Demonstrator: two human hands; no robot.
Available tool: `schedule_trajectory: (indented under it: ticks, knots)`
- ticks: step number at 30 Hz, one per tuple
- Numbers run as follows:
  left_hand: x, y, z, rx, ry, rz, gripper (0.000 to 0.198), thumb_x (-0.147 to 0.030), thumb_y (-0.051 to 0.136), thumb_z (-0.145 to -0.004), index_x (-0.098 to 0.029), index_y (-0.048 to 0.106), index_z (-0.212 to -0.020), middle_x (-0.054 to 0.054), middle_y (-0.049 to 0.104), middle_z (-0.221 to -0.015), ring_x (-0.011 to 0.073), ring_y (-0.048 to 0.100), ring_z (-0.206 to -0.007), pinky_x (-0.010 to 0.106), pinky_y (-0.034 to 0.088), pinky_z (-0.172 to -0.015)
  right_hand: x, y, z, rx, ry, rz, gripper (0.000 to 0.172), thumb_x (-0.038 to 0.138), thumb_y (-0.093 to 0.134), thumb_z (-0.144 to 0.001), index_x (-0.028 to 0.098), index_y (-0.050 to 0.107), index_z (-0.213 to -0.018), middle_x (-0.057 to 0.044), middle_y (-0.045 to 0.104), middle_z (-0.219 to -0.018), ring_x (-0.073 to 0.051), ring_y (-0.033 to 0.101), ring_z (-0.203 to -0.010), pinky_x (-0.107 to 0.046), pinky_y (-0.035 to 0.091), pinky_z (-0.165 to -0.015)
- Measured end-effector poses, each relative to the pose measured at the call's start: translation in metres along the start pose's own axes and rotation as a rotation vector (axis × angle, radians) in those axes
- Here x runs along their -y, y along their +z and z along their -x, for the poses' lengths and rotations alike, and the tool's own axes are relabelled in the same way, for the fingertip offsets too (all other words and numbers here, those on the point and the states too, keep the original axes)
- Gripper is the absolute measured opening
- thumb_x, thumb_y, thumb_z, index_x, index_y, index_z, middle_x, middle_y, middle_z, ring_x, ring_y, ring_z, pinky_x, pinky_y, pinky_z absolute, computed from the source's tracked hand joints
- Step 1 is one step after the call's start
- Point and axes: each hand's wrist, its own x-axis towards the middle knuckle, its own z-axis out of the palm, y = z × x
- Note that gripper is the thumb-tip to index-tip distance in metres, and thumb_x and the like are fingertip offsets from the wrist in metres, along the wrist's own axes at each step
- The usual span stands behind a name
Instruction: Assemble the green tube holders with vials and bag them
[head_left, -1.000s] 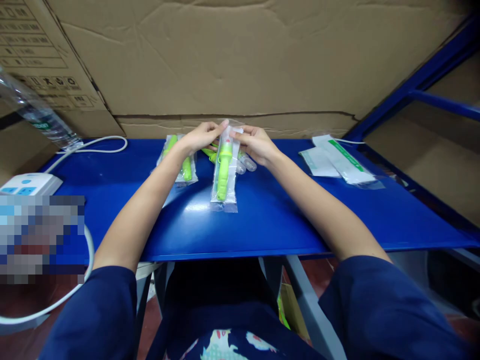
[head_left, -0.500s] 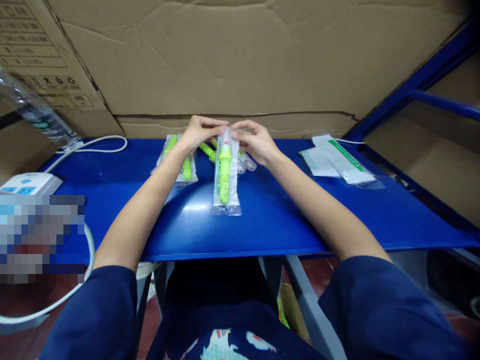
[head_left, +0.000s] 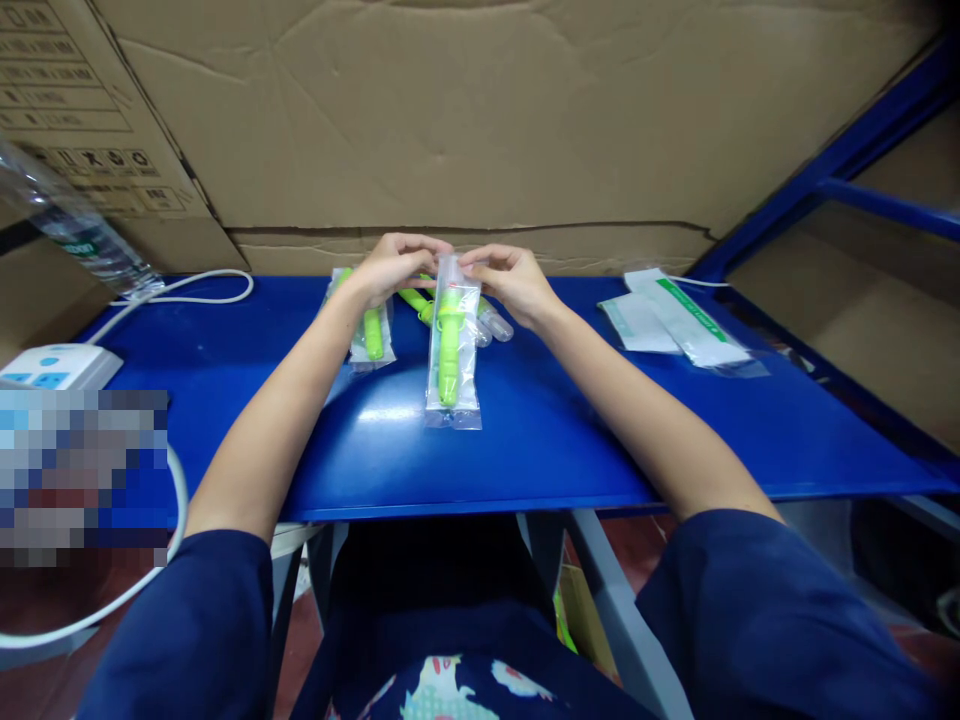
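A clear plastic bag lies at the middle of the blue table, with a lime-green pen-like item inside. Its far end is between my two hands. My left hand pinches the bag's top left edge, fingers closed. At the top right edge, my right hand pinches the same bag. Beside my left wrist lies another bagged green item, partly covered by it. Loose green items with clear caps lie behind the held bag, partly hidden.
Flat white-and-green packets lie at the right of the blue table. A white power strip with a cable and a tilted plastic bottle are at the left. Cardboard stands behind.
My left hand has shifted slightly down and left, covering more of the bagged item beside it. The held bag has barely moved.
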Motion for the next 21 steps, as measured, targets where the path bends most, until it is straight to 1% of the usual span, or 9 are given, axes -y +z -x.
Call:
schedule_trajectory:
  ticks: [3,6,8,10,12,16,17,19,21]
  knots:
    - [-0.001,0.001,0.0,0.004,-0.053,0.043,0.028,-0.043,0.072,-0.092,-0.018,0.075,-0.104,0.011,0.08,-0.107,0.0243,0.076,-0.109,0.038,0.064,-0.098,-0.001,-0.001,-0.001,0.014,-0.027,0.01,0.024,0.033,0.091,-0.071,0.024,0.072,-0.083,-0.003,0.08,-0.1,-0.025,0.074,-0.106,-0.042,0.062,-0.096]
    - [-0.001,0.004,-0.001,-0.046,-0.073,0.065,0.036,-0.052,0.078,-0.09,-0.02,0.072,-0.103,0.011,0.08,-0.103,0.0248,0.076,-0.108,0.035,0.064,-0.095,-0.002,-0.002,-0.001,0.031,-0.047,0.007,0.024,0.033,0.091,-0.072,0.025,0.071,-0.083,-0.003,0.08,-0.101,-0.025,0.074,-0.109,-0.043,0.062,-0.099]
    - [0.001,0.006,-0.001,-0.023,-0.101,0.055,0.037,-0.051,0.083,-0.088,-0.019,0.072,-0.101,0.011,0.08,-0.097,0.0239,0.076,-0.105,0.034,0.063,-0.094,-0.002,-0.002,-0.001,0.031,-0.05,0.01,0.026,0.032,0.092,-0.071,0.025,0.071,-0.084,-0.003,0.079,-0.102,-0.026,0.073,-0.112,-0.043,0.062,-0.1]
    - [0.002,0.006,0.0,0.043,-0.137,0.041,0.033,-0.047,0.085,-0.087,-0.018,0.074,-0.098,0.011,0.08,-0.093,0.0231,0.076,-0.102,0.034,0.062,-0.093,0.0,-0.002,0.0,0.031,-0.052,0.021,0.026,0.032,0.092,-0.071,0.025,0.071,-0.084,-0.003,0.08,-0.103,-0.026,0.073,-0.114,-0.044,0.062,-0.1]
    - [0.002,0.006,0.001,0.08,-0.151,0.037,0.027,-0.041,0.086,-0.087,-0.017,0.076,-0.095,0.01,0.08,-0.093,0.0217,0.075,-0.1,0.033,0.062,-0.092,0.002,-0.003,0.0,0.048,-0.059,0.041,0.022,0.03,0.09,-0.072,0.024,0.072,-0.084,-0.004,0.08,-0.103,-0.027,0.072,-0.115,-0.045,0.061,-0.102]
    - [0.003,0.003,0.001,0.063,-0.151,0.041,0.022,-0.036,0.087,-0.085,-0.018,0.077,-0.09,0.008,0.08,-0.092,0.0189,0.074,-0.095,0.032,0.062,-0.09,0.007,-0.004,0.001,0.108,-0.079,0.072,0.012,0.022,0.08,-0.073,0.023,0.073,-0.082,-0.004,0.08,-0.1,-0.028,0.072,-0.115,-0.046,0.06,-0.102]
    - [0.004,0.002,0.0,0.055,-0.151,0.044,0.021,-0.036,0.088,-0.085,-0.018,0.077,-0.09,0.008,0.08,-0.092,0.0187,0.073,-0.094,0.033,0.062,-0.09,0.008,-0.004,0.0,0.096,-0.077,0.076,0.013,0.02,0.078,-0.073,0.023,0.073,-0.084,-0.005,0.08,-0.101,-0.028,0.072,-0.114,-0.045,0.061,-0.1]
    - [0.006,0.0,-0.002,0.04,-0.146,0.047,0.023,-0.037,0.088,-0.083,-0.019,0.076,-0.089,0.008,0.079,-0.091,0.0188,0.073,-0.093,0.033,0.062,-0.09,0.008,-0.006,-0.002,0.023,-0.068,0.079,0.015,0.019,0.076,-0.074,0.022,0.072,-0.089,-0.005,0.078,-0.105,-0.027,0.072,-0.112,-0.044,0.062,-0.096]
    - [0.008,-0.001,-0.004,0.034,-0.14,0.043,0.026,-0.039,0.089,-0.082,-0.019,0.075,-0.087,0.008,0.078,-0.088,0.0198,0.073,-0.093,0.035,0.062,-0.092,0.005,-0.009,-0.007,-0.073,-0.041,0.069,0.017,0.025,0.077,-0.079,0.024,0.068,-0.094,-0.005,0.075,-0.111,-0.027,0.072,-0.111,-0.043,0.063,-0.092]
